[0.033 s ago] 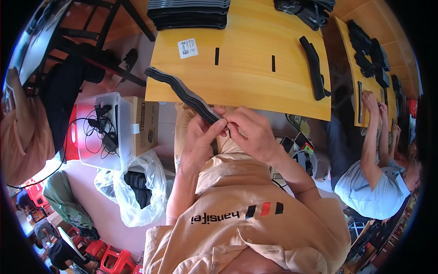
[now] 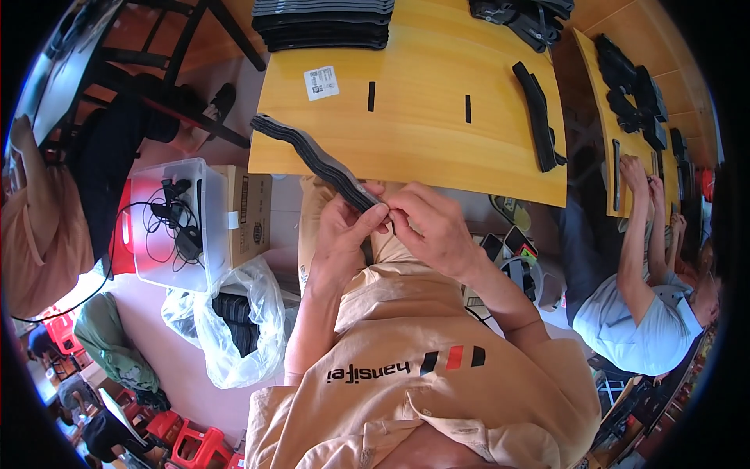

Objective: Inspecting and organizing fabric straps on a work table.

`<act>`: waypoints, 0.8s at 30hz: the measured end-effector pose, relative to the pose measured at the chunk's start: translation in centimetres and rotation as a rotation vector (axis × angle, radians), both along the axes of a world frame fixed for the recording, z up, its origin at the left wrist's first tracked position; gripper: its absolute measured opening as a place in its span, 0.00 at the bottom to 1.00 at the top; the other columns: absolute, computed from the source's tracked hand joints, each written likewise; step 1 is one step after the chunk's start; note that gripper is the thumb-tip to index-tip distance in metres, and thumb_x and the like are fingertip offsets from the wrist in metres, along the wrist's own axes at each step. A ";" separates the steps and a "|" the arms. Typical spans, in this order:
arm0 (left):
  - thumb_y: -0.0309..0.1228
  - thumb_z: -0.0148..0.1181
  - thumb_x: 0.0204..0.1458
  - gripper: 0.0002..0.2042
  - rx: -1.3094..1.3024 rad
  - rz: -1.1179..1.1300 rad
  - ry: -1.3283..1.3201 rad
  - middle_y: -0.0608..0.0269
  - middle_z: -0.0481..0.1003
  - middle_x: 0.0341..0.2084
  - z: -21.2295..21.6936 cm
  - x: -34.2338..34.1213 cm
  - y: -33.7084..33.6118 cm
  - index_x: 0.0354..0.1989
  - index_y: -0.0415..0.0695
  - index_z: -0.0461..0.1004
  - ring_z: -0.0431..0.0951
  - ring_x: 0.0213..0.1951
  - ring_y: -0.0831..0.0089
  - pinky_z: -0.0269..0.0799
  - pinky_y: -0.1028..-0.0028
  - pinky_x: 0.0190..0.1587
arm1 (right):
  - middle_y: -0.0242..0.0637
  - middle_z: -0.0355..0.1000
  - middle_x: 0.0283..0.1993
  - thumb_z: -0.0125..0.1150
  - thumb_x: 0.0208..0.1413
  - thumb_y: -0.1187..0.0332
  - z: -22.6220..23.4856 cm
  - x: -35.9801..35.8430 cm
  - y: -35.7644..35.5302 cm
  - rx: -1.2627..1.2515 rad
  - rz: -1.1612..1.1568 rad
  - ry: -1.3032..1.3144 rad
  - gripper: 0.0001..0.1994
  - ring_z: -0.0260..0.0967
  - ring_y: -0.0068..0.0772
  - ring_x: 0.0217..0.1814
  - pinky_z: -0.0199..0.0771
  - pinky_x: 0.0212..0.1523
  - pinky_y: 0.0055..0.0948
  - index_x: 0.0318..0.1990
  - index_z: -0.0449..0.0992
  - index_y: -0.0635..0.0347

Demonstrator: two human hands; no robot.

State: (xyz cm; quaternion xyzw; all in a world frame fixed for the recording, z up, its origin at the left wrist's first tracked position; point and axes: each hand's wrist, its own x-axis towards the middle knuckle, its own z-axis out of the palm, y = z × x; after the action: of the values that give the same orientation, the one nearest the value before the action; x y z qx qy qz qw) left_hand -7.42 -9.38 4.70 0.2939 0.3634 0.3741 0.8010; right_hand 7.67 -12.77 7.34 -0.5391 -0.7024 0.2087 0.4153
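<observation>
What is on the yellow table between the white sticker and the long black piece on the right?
In the head view, two short black strips lie between the white sticker and the long black piece.

A small white rectangular label (image 2: 321,82) with dark print is seen lying flat on the yellow table (image 2: 437,148), near its left edge. A brown cardboard box (image 2: 248,211) is placed below the table's left corner, beside a clear plastic bin (image 2: 168,227). A crumpled clear plastic bag (image 2: 234,328) is located just below the box.
</observation>
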 end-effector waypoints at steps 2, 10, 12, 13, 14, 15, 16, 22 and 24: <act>0.25 0.61 0.49 0.14 0.018 0.007 0.004 0.64 0.74 0.29 -0.2 0.0 0.0 0.43 0.37 0.68 0.74 0.30 0.78 0.71 0.79 0.34 | 0.41 0.66 0.28 0.57 0.42 0.84 0.1 0.0 0.1 0.021 0.000 -0.012 0.08 0.67 0.40 0.26 0.66 0.25 0.30 0.31 0.70 0.64; 0.22 0.62 0.47 0.15 0.087 -0.051 0.059 0.63 0.74 0.29 -0.5 -0.4 0.0 0.44 0.36 0.68 0.75 0.31 0.78 0.73 0.79 0.33 | 0.42 0.63 0.26 0.55 0.43 0.85 -0.2 0.2 0.3 -0.018 0.052 0.046 0.08 0.64 0.42 0.25 0.64 0.24 0.33 0.30 0.67 0.64; 0.22 0.61 0.47 0.15 0.083 -0.054 0.057 0.63 0.74 0.29 -0.3 -0.4 0.0 0.44 0.36 0.67 0.75 0.31 0.78 0.74 0.78 0.34 | 0.41 0.63 0.26 0.54 0.43 0.85 -0.3 0.1 0.3 0.003 0.057 0.038 0.08 0.64 0.43 0.24 0.63 0.24 0.33 0.31 0.67 0.64; 0.21 0.61 0.48 0.15 0.081 -0.052 0.055 0.63 0.74 0.30 -0.2 -0.4 0.0 0.44 0.35 0.67 0.75 0.31 0.77 0.75 0.78 0.35 | 0.42 0.63 0.26 0.54 0.43 0.84 -0.3 0.0 0.3 0.008 0.049 0.016 0.08 0.64 0.43 0.24 0.63 0.24 0.33 0.31 0.67 0.64; 0.21 0.61 0.48 0.15 0.081 -0.053 0.055 0.63 0.74 0.30 -0.2 -0.5 -0.1 0.44 0.35 0.67 0.75 0.31 0.77 0.75 0.78 0.35 | 0.42 0.63 0.26 0.54 0.43 0.84 -0.3 -0.1 0.4 0.014 0.041 -0.006 0.08 0.64 0.43 0.24 0.63 0.24 0.34 0.31 0.66 0.64; 0.21 0.61 0.48 0.15 0.077 -0.037 0.044 0.62 0.73 0.31 -0.1 -0.5 -0.1 0.44 0.35 0.67 0.75 0.32 0.77 0.76 0.76 0.36 | 0.42 0.63 0.26 0.54 0.43 0.84 -0.4 -0.1 0.4 0.013 0.041 -0.006 0.08 0.64 0.43 0.24 0.63 0.24 0.34 0.31 0.66 0.64; 0.21 0.60 0.48 0.15 0.075 -0.020 0.035 0.62 0.73 0.31 -0.1 -0.4 -0.2 0.44 0.35 0.67 0.75 0.33 0.76 0.76 0.75 0.37 | 0.42 0.63 0.26 0.54 0.43 0.85 -0.6 -0.1 0.4 0.025 0.040 -0.012 0.08 0.64 0.43 0.24 0.63 0.24 0.33 0.31 0.66 0.64; 0.28 0.55 0.54 0.11 -0.027 0.072 -0.045 0.61 0.73 0.30 0.4 0.2 -0.4 0.43 0.35 0.67 0.75 0.32 0.75 0.77 0.75 0.35 | 0.41 0.63 0.26 0.55 0.43 0.85 -0.3 0.0 0.6 0.022 0.051 0.032 0.09 0.65 0.40 0.24 0.64 0.23 0.32 0.31 0.67 0.64; 0.31 0.53 0.56 0.11 -0.054 0.010 -0.040 0.61 0.73 0.28 0.2 -0.6 -0.3 0.40 0.36 0.67 0.75 0.30 0.76 0.76 0.76 0.32 | 0.41 0.63 0.26 0.55 0.42 0.85 -0.2 0.0 0.7 0.022 0.066 0.038 0.09 0.65 0.39 0.24 0.64 0.23 0.31 0.32 0.67 0.64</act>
State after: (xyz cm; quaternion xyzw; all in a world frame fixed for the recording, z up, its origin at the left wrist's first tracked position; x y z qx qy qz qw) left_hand -7.99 -9.70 4.87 0.2630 0.3587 0.3742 0.8137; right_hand 7.68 -12.08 7.15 -0.5070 -0.7138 0.2246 0.4277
